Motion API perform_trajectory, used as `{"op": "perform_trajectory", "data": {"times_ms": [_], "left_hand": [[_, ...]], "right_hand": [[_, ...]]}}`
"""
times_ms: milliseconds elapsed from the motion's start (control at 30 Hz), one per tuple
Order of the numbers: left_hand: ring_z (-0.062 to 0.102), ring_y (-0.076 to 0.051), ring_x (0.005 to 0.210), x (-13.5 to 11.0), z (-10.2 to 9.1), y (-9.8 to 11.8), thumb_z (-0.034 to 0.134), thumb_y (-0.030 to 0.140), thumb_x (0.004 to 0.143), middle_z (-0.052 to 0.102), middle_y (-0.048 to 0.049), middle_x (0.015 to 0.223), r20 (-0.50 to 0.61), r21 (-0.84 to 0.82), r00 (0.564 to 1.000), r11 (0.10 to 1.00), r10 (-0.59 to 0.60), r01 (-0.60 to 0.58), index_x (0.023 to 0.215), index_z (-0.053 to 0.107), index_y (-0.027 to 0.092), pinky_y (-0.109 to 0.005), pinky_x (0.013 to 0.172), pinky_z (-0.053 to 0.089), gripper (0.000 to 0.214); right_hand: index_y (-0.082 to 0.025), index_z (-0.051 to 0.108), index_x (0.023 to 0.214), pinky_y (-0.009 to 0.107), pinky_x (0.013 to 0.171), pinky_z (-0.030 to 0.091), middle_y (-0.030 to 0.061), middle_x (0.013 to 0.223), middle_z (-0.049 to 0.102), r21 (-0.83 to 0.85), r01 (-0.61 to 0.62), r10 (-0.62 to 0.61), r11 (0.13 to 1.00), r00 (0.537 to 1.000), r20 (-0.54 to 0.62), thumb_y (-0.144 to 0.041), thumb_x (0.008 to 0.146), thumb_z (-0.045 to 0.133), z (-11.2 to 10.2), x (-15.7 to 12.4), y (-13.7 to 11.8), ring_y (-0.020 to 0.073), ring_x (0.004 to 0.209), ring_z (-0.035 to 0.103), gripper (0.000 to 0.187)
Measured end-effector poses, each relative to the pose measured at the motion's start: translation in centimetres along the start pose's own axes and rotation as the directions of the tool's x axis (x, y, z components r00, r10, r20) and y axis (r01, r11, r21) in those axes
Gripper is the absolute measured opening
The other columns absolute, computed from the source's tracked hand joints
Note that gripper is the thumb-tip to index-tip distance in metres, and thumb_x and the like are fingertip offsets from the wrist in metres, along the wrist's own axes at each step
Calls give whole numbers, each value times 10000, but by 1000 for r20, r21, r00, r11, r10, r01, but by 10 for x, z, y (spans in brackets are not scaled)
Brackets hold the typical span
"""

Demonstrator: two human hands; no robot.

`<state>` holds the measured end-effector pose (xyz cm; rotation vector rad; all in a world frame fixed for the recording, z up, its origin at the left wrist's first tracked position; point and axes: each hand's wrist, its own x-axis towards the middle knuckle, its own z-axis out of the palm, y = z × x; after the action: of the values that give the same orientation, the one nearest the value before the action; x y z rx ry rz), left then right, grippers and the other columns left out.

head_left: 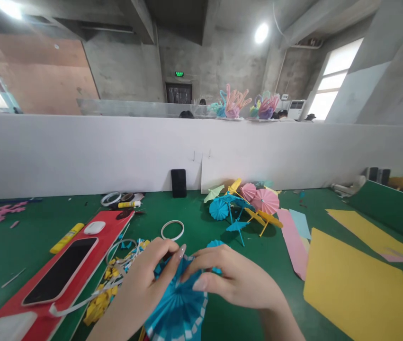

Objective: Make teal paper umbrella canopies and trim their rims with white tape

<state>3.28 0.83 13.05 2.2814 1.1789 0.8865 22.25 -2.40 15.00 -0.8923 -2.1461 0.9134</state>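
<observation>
A blue pleated paper disc (182,303), fanned out with white squares along its rim, is between my two hands low in the middle of the view. My left hand (147,274) pinches its upper left edge between thumb and fingers. From the right, my right hand (233,279) has thumb and bent fingers closed on the folds near the disc's centre. Behind my right hand part of another blue paper piece (217,244) shows. Further back lie small paper umbrellas in blue (219,208), pink (265,201) and yellow (270,219).
Yellow paper sheets (357,279) and a pink strip (293,241) lie right. A white tape roll (173,230) is ahead. At left, a phone (62,270) rests on a red board (111,227) near a yellow glue stick (67,238) and paper scraps (98,303). A white partition (80,156) stands behind.
</observation>
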Motion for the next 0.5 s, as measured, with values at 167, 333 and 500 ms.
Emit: {"op": "perform_trajectory", "data": {"times_ms": [167, 333, 500], "left_hand": [[581, -188, 796, -6, -14, 2, 479, 441, 865, 605, -3, 828, -243, 160, 969, 987, 54, -14, 866, 556, 254, -266, 687, 460, 202], [573, -170, 674, -20, -20, 7, 464, 414, 874, 582, 7, 745, -382, 204, 915, 978, 127, -50, 793, 521, 262, -244, 623, 485, 182], [671, -177, 783, -32, -4, -5, 419, 421, 893, 692, -13, 875, -130, 107, 991, 994, 26, -12, 986, 595, 280, -221, 651, 555, 244]], "right_hand": [[-141, 727, 852, 218, 572, 413, 38, 704, 666, -27, -127, 124, 992, 988, -87, -583, 878, 385, 4, 2, 3, 125, 619, 552, 560], [-129, 725, 891, 218, 547, 401, 38, 758, 678, -14, -210, 199, 978, 946, -256, -577, 878, 404, 0, 5, 2, 132, 650, 562, 551], [-164, 688, 1029, 232, 623, 444, 45, 899, 708, -25, -200, 186, 980, 947, -261, -504, 895, 448, 4, 8, -1, 144, 723, 610, 437]]}}
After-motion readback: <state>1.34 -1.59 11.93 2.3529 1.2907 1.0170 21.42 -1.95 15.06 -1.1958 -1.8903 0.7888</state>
